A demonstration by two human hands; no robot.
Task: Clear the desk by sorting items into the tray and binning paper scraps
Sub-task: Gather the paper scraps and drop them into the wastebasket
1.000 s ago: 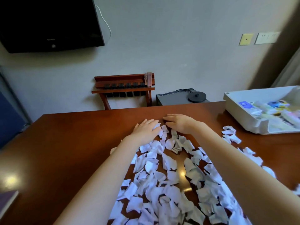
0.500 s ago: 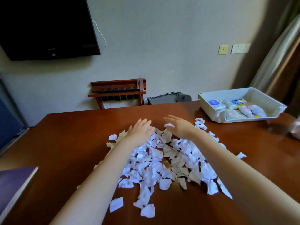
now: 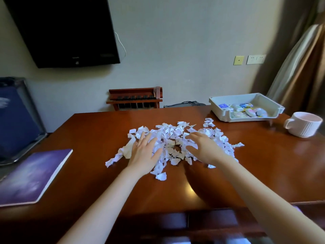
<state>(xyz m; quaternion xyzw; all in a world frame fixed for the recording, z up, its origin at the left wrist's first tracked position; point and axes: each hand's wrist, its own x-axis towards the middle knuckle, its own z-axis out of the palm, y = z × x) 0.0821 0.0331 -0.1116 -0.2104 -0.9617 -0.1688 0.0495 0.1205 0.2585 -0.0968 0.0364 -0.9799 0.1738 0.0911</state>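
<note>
Your left hand point(image 3: 143, 154) and right hand point(image 3: 204, 149) lie palm-down with fingers spread on a heap of torn white paper scraps point(image 3: 173, 138) in the middle of the polished reddish-brown wooden desk point(image 3: 98, 131); neither hand is closed on anything.

The scraps look feather-light, limp and crumpled. Single pieces would likely slide on the glossy wood or flutter off, so pinching them one by one is poor value. Better, by this view, to cup the heap from its two outer edges, press the palms toward each other and lift it as one compressed bundle.

The count: one heap of scraps, dozens at least and too many to number here, with a few strays near your wrists. One white plastic tray point(image 3: 215, 107) sits at the far right, holding what seems to be about half a dozen small packets, though they blur together. One pale ribbed ceramic mug point(image 3: 303, 125) stands just beyond it, and one purple-covered notebook point(image 3: 33, 175) lies at the left. No bin is plainly identifiable.
</note>
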